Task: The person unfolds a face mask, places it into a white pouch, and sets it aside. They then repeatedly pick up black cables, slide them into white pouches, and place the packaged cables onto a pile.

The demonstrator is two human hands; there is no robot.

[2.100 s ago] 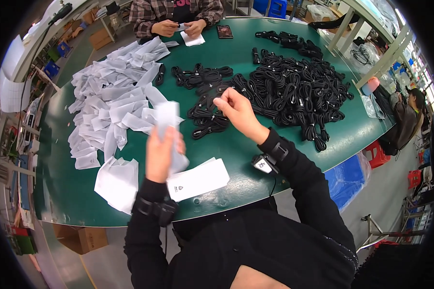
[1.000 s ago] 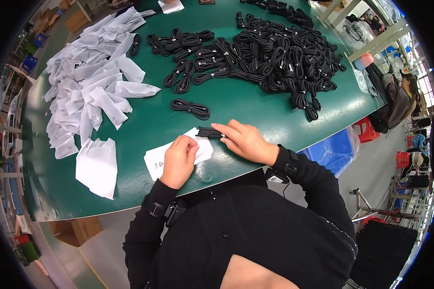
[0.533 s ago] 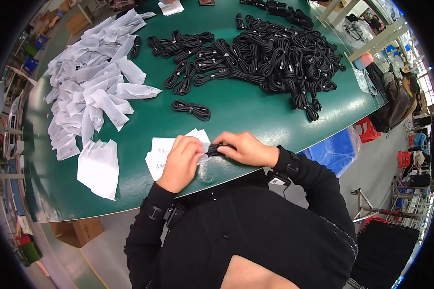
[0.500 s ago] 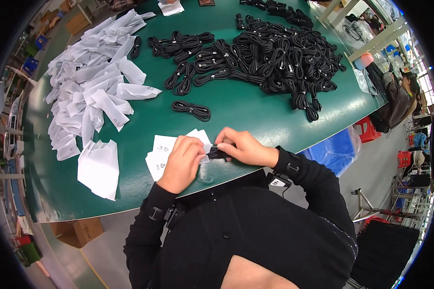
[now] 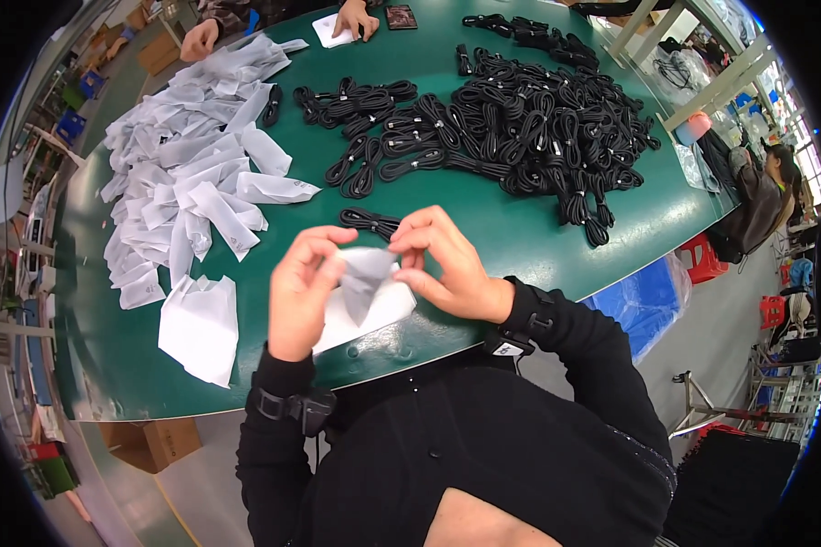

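Head view. Near the middle of the frame, above the near edge of the green table [image 5: 520,228], both hands hold one small translucent bag [image 5: 363,278]. The left hand [image 5: 299,290] pinches the bag's left upper edge between thumb and fingertips; the right hand [image 5: 447,264] pinches the right upper edge, fingers curled. The bag hangs between them, tapering downward, lifted clear of the table. Whether anything is inside it cannot be told from here.

Handling, as a judgement: the bag looks thin, light and limp, likely slick film that creases and folds on itself; it is best taken at the mouth edges, one side per hand, as here, since a hold lower down would close it.

Beneath the hands lies a flat white sheet [image 5: 374,314]; to its left, a second white sheet [image 5: 201,328]. A single coiled black cable [image 5: 369,221] lies just beyond the hands. At far right spreads a large heap of coiled cables [image 5: 529,137]. At left lies a loose pile of bags [image 5: 187,196], pale and flat; their contents are not legible.

At the far edge, another person's hands [image 5: 356,16] rest by a white sheet.
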